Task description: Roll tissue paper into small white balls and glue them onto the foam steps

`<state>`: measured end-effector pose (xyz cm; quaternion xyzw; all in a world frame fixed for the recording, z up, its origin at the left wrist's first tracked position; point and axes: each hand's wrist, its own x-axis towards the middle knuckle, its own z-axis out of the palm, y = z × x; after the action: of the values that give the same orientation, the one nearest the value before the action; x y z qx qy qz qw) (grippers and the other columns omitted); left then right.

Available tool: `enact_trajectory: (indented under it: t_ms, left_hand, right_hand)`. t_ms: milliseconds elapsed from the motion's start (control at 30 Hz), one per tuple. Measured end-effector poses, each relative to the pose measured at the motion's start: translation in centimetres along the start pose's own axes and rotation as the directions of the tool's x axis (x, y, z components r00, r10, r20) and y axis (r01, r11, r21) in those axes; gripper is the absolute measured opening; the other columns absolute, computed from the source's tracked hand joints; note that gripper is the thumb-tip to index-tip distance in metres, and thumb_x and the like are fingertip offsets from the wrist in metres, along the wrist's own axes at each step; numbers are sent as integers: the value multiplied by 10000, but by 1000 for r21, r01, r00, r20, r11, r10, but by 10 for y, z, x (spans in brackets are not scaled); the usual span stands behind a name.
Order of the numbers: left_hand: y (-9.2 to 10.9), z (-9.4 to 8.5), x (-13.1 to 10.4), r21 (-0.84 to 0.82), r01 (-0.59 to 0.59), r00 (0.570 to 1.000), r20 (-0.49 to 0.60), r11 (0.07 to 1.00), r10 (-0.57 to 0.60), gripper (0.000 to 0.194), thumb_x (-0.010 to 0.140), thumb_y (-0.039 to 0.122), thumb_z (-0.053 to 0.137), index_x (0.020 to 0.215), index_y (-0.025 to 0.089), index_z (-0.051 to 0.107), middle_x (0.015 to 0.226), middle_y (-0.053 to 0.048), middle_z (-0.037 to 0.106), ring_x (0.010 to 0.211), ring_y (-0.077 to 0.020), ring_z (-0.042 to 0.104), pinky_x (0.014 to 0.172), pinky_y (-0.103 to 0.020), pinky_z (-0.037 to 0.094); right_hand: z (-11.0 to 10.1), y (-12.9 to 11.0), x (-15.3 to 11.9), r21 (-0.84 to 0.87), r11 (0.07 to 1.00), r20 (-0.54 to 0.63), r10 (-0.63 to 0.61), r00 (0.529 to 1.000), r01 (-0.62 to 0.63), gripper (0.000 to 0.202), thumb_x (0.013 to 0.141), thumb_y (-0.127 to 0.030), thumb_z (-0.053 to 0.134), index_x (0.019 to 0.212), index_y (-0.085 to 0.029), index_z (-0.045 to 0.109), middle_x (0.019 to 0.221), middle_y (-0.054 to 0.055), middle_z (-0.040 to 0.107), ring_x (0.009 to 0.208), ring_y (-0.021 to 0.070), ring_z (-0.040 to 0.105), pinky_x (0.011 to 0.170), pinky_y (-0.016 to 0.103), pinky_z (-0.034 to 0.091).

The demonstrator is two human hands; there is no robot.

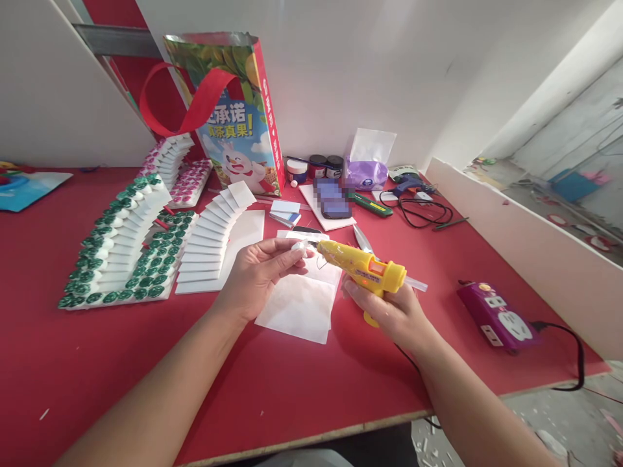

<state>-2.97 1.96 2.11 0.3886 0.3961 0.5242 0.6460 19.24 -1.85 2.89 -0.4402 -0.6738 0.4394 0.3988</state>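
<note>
Between the thumb and fingers of my left hand (265,269) is a small white piece (300,248), its exact shape too small to tell. My right hand (384,308) is wrapped round the handle of a yellow glue gun (363,266), with a clear glue stick (417,284) poking out of its back. The gun's dark nozzle points left and is close to the white piece; whether they touch is unclear. Below both hands lie white paper sheets (296,308) on the red table (272,395).
Left stand stepped white pieces with green rosettes (102,259) and a plain white fan (207,240). Behind are a printed bag (238,130), jars (317,167), a phone (332,198) and purple tissues (366,172). A purple power strip (496,314) lies right, beside a low white wall (525,253).
</note>
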Motion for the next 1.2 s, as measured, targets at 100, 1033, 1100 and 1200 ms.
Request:
enact_trajectory:
  t_ms: [100,1033,1100,1200]
  left_hand:
    - [0,-1,1,-5,-3,1000,-2,1000,3,196,746,283,883,892,170,819,914,-64,797,714,-112,680,780,-275,595]
    - [0,-1,0,4,25,999,49,1000,-25,186,767,273,868,913,169,818,922,-64,797,704,-114,682,785,-284,606]
    - [0,-2,1,5,19,998,53,1000,-19,179,768,271,867,909,172,817,909,-60,797,698,-114,681,785,-289,606]
    - [0,-3,0,8,15,998,53,1000,-15,176,763,272,871,908,185,818,897,-53,800,698,-120,689,802,-304,602]
  right_hand:
    - [0,1,0,-19,1000,-3,-13,1000,13,248,970,-316,560,773,-172,602,665,8,513,601,125,469,544,264,390]
    - [-1,-4,2,157,987,-2,48,999,-47,206,923,-310,612,768,-175,609,700,14,558,629,133,506,572,277,418]
    - [-2,-4,3,202,979,12,40,999,-41,255,925,-315,617,711,-184,573,648,-4,512,620,131,498,582,281,426]
    - [-2,-6,3,221,974,20,49,999,-52,308,925,-334,626,667,-195,536,602,-22,452,608,132,489,588,287,434]
